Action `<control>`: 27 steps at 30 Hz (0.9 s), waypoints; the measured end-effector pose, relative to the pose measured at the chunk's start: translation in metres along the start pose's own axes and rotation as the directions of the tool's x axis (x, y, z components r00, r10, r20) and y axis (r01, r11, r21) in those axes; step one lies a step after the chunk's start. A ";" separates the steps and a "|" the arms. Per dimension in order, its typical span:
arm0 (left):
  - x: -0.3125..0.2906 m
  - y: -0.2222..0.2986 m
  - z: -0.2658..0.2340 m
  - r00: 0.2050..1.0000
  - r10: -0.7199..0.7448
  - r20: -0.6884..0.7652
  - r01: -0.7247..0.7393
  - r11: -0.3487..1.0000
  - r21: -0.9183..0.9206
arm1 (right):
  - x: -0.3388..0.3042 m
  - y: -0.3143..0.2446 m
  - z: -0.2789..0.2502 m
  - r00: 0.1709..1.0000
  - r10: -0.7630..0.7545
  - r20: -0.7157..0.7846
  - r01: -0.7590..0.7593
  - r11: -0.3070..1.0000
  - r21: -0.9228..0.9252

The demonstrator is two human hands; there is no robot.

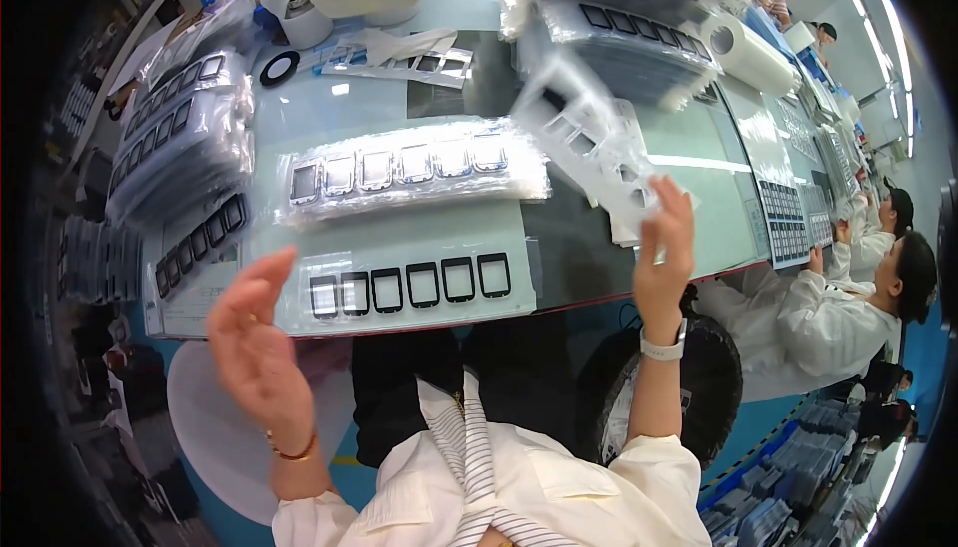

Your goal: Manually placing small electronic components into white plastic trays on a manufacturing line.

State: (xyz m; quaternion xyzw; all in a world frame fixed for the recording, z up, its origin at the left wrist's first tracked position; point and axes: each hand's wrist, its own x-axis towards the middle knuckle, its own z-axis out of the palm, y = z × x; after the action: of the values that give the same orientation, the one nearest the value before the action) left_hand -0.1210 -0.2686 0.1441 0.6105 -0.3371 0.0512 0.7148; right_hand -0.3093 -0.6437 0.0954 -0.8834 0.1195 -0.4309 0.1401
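My left hand (261,342) is raised at the table's front edge, fingers loosely apart and holding nothing. My right hand (666,258) is at the front right, fingers stretched upward. Just beyond its fingertips, a translucent strip with frame-shaped cut-outs (584,133) is smeared by motion; whether the fingertips still touch it I cannot tell. Between my hands a row of black rectangular frames (422,283) lies flat along the front edge. Behind the row, a stack of clear film sheets (419,176) carries another row of frames on top.
Stacks of bagged frame sheets stand at the left (180,158) and back right (639,43). A black tape ring (279,69), cut-out strips (399,58) and a white roll (736,48) lie toward the back. A black-lined bin (714,377) is below right; co-workers (848,297) sit beyond it.
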 end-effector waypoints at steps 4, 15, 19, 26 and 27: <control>0.024 0.020 0.062 0.860 0.210 0.465 -0.409 0.829 0.381 | -0.003 -0.040 0.003 0.957 -0.156 0.243 0.196 0.970 -0.147; 0.050 -0.048 0.145 0.770 -0.165 0.616 -0.086 0.930 0.357 | -0.011 -0.027 -0.003 0.981 -0.070 0.180 0.069 0.998 0.013; 0.049 -0.043 0.148 0.787 -0.218 0.576 0.025 0.946 0.324 | -0.016 -0.018 0.013 0.988 0.149 0.049 -0.156 0.958 0.239; 0.048 -0.037 0.146 0.692 -0.325 0.644 0.128 0.934 0.334 | -0.006 -0.005 0.029 0.946 0.318 0.058 -0.323 0.937 0.135; 0.046 -0.035 0.145 0.692 -0.325 0.644 0.127 0.934 0.334 | -0.004 -0.001 0.034 0.954 0.300 0.016 -0.300 0.946 0.119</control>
State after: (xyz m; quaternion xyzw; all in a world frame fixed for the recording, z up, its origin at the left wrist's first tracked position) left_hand -0.1293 -0.4244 0.1442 0.7116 -0.4901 -0.2245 0.4505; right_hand -0.2847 -0.6364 0.0722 -0.8444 0.2265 -0.4118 0.2569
